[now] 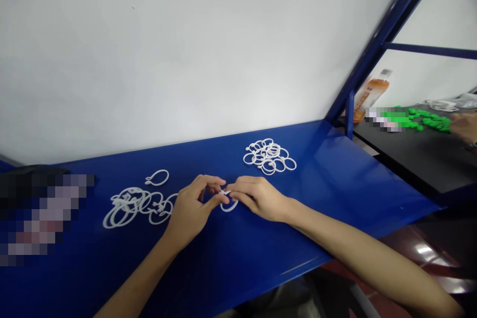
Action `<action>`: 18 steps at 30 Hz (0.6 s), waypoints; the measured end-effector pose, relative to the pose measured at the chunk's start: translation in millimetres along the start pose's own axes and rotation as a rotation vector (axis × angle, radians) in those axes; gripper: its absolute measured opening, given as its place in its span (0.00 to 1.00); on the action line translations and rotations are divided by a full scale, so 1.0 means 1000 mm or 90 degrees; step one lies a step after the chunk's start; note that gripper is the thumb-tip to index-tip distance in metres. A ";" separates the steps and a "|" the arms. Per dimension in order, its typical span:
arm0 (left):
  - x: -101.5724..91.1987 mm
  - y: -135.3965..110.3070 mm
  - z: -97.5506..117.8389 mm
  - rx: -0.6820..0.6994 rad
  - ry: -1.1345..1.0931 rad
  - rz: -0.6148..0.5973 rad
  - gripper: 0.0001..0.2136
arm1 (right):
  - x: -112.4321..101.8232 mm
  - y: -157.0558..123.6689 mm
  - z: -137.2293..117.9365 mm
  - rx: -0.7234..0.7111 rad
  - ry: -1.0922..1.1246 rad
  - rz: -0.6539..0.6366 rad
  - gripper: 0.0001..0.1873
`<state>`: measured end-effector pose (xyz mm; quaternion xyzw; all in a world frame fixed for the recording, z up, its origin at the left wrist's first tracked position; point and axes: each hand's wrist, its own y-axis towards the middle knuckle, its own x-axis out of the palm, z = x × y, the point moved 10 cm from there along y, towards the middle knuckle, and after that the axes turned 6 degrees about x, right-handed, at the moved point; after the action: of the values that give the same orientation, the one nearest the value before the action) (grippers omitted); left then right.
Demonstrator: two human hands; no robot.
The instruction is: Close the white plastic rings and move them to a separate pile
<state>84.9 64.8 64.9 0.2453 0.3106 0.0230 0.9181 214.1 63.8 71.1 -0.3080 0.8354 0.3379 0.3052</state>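
Between my two hands is a white plastic ring with a small clasp at its top, held just above the blue table. My left hand pinches the clasp end from the left, thumb below and fingers above. From the right, my right hand grips the same ring near the clasp with thumb and fingertips. Left of my hands lies a pile of similar white rings, partly hidden by my left hand. One single ring rests apart behind that pile. Farther back to the right is another heap of white rings.
A pale wall stands behind the table, with a blue metal frame at the right. Beyond it, a black table carries a bottle and green pieces, beside another person's hand. A dark item lies far left.
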 end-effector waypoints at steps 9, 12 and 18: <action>0.011 -0.002 0.007 0.014 -0.038 -0.096 0.08 | 0.017 -0.010 -0.024 -0.136 -0.132 -0.054 0.18; 0.013 -0.002 0.009 0.012 -0.026 -0.109 0.07 | 0.021 -0.011 -0.024 -0.141 -0.165 -0.056 0.18; -0.007 0.010 -0.003 0.051 0.113 -0.067 0.14 | 0.001 0.001 -0.004 -0.042 -0.199 0.014 0.17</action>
<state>78.8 73.8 71.1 0.2624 0.4041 -0.0164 0.8761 211.4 61.2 73.0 -0.2527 0.7694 0.4124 0.4172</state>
